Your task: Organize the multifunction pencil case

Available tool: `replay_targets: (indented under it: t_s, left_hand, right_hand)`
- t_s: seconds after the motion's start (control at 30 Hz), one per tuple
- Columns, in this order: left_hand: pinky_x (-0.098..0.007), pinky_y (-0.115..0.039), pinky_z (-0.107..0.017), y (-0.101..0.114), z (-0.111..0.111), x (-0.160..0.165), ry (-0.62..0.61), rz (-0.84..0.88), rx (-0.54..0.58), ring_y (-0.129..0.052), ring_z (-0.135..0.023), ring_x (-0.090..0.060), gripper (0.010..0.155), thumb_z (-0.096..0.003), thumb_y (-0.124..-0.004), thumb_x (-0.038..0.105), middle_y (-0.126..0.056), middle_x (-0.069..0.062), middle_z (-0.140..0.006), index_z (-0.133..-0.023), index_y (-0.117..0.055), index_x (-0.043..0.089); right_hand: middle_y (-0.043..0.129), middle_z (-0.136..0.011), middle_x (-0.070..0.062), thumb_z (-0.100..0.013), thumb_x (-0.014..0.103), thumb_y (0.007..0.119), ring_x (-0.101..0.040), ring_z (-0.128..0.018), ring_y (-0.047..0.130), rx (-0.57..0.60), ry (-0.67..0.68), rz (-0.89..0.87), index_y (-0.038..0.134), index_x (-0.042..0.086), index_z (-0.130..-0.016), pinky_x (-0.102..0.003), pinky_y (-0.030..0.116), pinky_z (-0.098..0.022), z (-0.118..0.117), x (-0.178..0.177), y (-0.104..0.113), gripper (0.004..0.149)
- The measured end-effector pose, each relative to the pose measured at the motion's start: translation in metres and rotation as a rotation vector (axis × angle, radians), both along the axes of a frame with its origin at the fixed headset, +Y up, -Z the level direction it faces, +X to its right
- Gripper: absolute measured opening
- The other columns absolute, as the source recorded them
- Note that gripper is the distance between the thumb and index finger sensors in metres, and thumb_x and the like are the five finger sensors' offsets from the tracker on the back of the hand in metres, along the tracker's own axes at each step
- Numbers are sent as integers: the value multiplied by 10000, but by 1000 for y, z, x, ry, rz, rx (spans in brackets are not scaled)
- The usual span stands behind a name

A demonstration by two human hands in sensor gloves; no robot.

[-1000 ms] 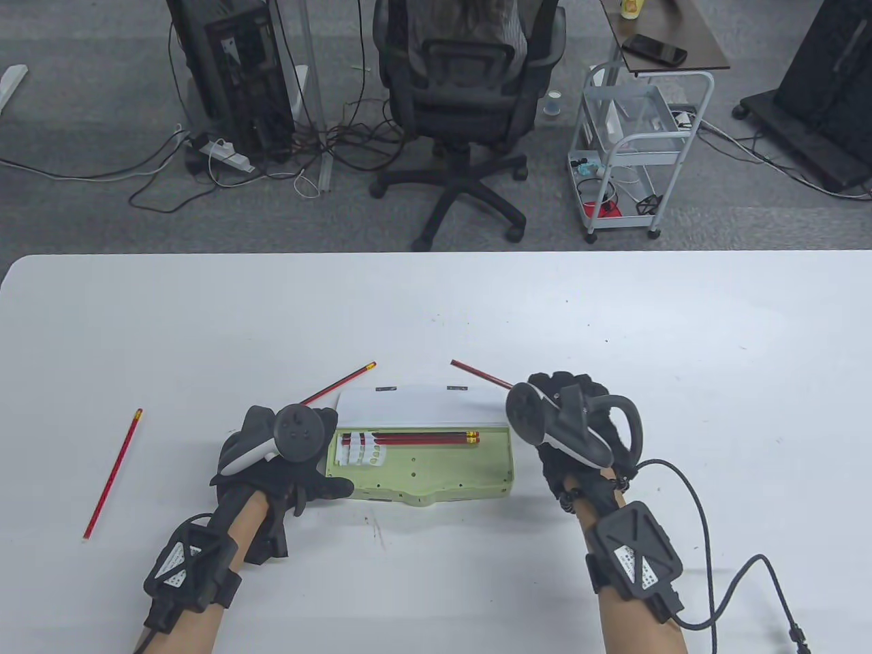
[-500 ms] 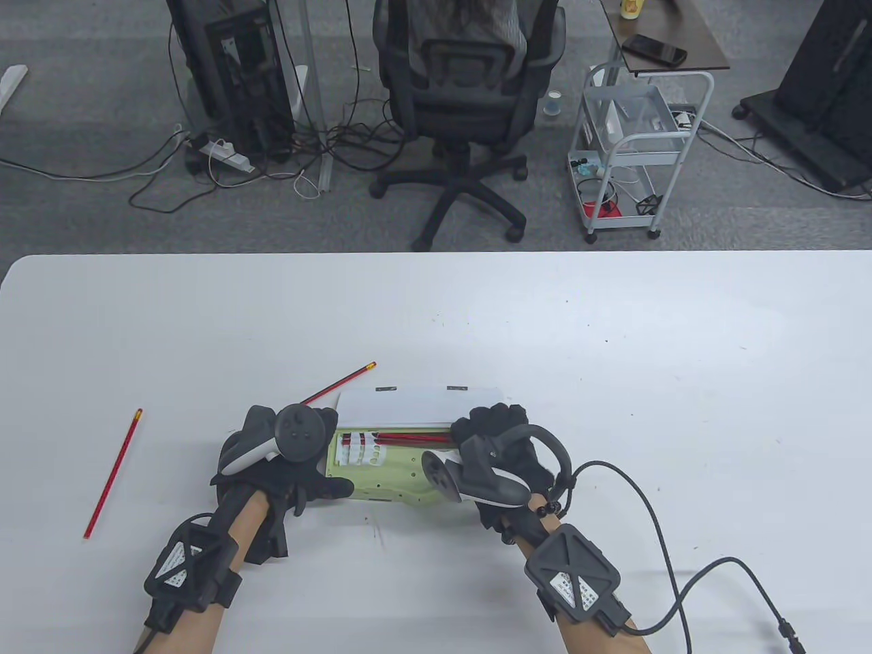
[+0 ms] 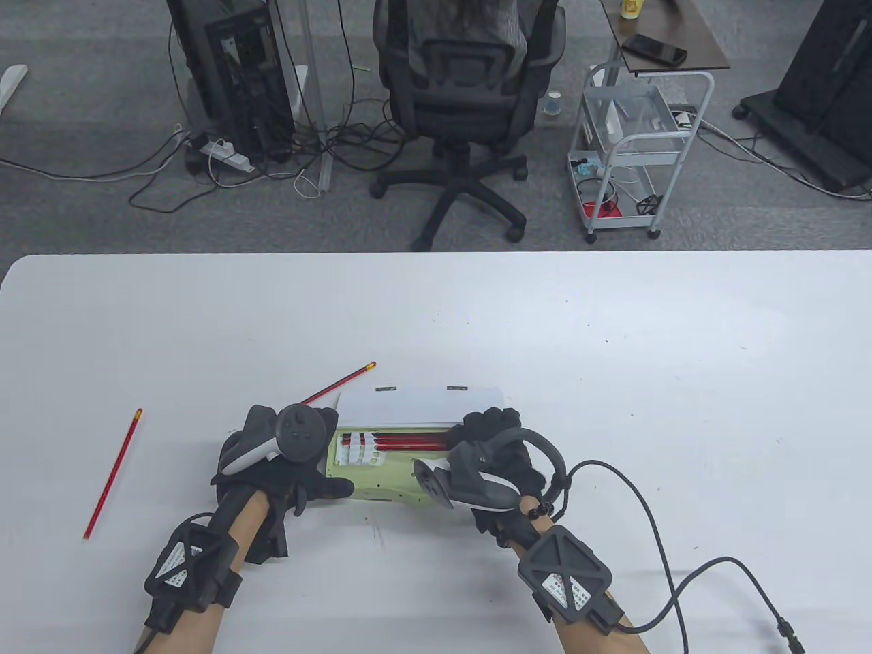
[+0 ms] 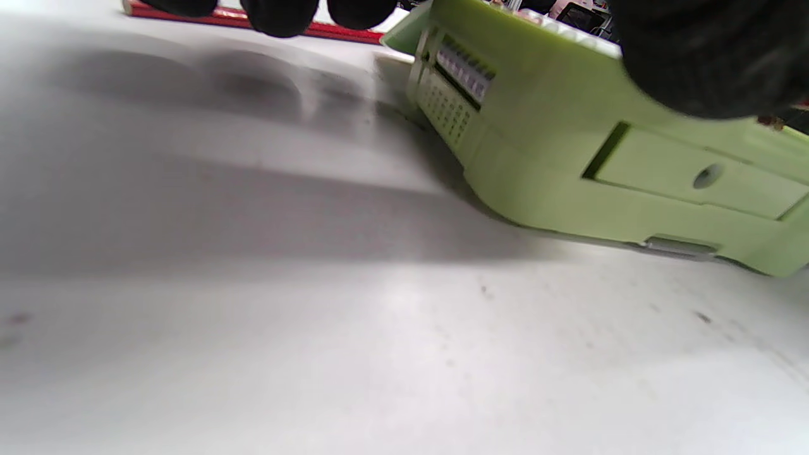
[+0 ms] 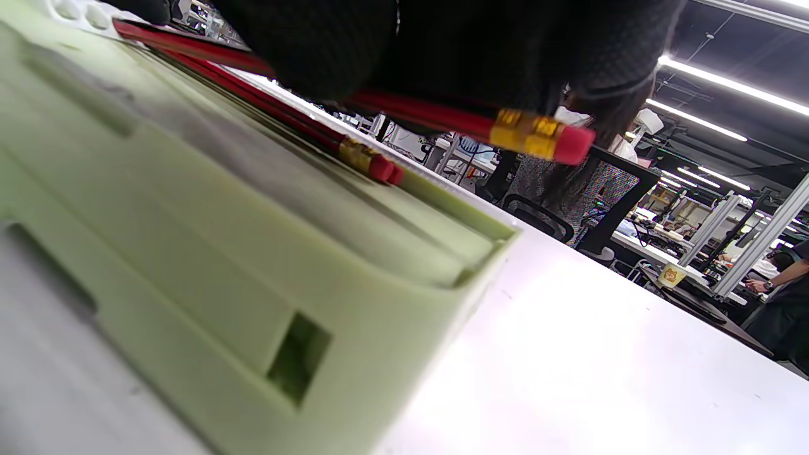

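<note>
White table (image 3: 613, 354) carries everything, with a chair (image 3: 463, 88) on grey floor beyond its far edge. Right fingers (image 5: 354, 44) are closed on a red pencil (image 5: 436, 117), held over the case (image 3: 381, 470) near the table's near edge, above pencils (image 3: 409, 443) already laid inside. Left fingers (image 4: 278, 9) are spread, tips by the case's left end, thumb pressed on its near side; nothing is gripped. Two loose pencils lie on the table: one (image 3: 340, 383) behind the case, one (image 3: 112, 473) toward the left edge.
</note>
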State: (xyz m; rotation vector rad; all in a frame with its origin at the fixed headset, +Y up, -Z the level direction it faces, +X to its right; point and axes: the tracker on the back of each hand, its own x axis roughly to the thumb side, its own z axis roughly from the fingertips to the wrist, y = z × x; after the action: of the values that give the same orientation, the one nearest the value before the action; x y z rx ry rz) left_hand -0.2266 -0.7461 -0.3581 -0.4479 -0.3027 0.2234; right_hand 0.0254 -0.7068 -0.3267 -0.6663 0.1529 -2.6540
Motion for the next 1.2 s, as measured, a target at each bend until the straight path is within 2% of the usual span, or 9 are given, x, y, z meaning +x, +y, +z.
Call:
replay_targets:
  t_s: [0.57,0.77,0.87,1.0,1.2]
  left_hand:
    - [-729,-465,-720,0,0,0,0,-4,1,-447,-1118,-492,1125,-289,-771,672,-334,-172,-1234,-1128,-231,152]
    - [-728,-467,-720,0,1,0,0,-5,2,-449,-1118,-491,1122,-291,-769,672,-334,-171,-1234,-1127,-231,151]
    - [-728,-467,-719,0,1,0,0,-5,2,-449,-1118,-492,1124,-290,-770,671,-336,-173,-1233,-1128,-231,150]
    - [-728,-466,-720,1,0,0,0,-4,1,-448,-1118,-491,1123,-291,-770,671,-334,-173,-1234,-1128,-231,152]
    - [-728,-466,-720,1,0,1,-1,-7,2,-450,-1118,-491,1124,-290,-770,672,-335,-172,-1233,-1128,-232,151]
  right_hand:
    - [836,-855,-140,-489,301,777,-385,-758,888,68,46,-46,773,159,-885,-581,746,-645,0,-1,-3,420]
    - [837,-855,-145,-505,341,739,-388,-757,890,74,14,-102,769,150,-900,-580,749,-641,-1,8,7,440]
    - [831,-871,-162,-520,357,710,-407,-768,885,70,-42,-169,757,130,-923,-587,746,-641,-5,19,15,465]
    - [763,-966,-227,-533,376,690,-476,-855,830,36,-172,-288,690,85,-1001,-630,700,-666,-12,46,24,551]
    - [568,-1074,-341,-545,381,691,-599,-956,650,-51,-329,-399,555,18,-1087,-699,587,-691,-17,77,19,667]
